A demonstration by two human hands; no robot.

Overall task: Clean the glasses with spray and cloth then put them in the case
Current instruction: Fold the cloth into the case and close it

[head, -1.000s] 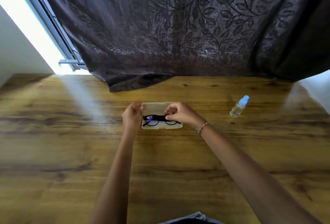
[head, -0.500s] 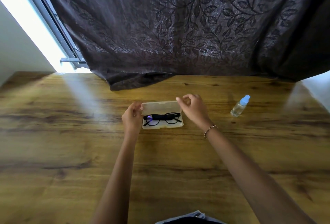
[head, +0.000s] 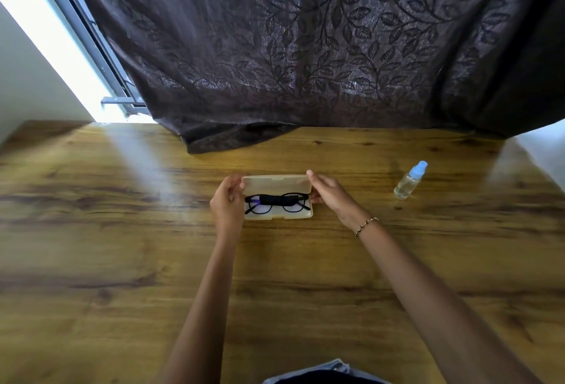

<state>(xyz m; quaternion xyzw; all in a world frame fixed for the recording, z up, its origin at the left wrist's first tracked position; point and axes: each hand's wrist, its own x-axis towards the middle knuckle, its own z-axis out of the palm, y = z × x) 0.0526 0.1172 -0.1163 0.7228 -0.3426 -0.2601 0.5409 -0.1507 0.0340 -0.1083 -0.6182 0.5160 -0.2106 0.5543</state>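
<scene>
A cream glasses case [head: 276, 183] lies open on the wooden table [head: 122, 261], lid raised at the back. Black-framed glasses [head: 275, 204] rest folded inside it, with a dark rolled cloth [head: 276, 199] lying across them. My left hand [head: 227, 203] grips the case's left end, thumb at the lid's corner. My right hand [head: 331, 195] holds the right end, fingertips on the lid's right corner. A clear spray bottle [head: 409, 181] with a light blue cap stands to the right, apart from both hands.
A dark leaf-patterned curtain [head: 305, 47] hangs behind the table and its hem lies on the far edge. A bright window strip [head: 46, 47] is at the back left. A bit of grey fabric [head: 321, 371] shows at the bottom edge.
My right hand left the glasses in the case and moved to the lid's right corner. The left hand stayed at the case's left end.
</scene>
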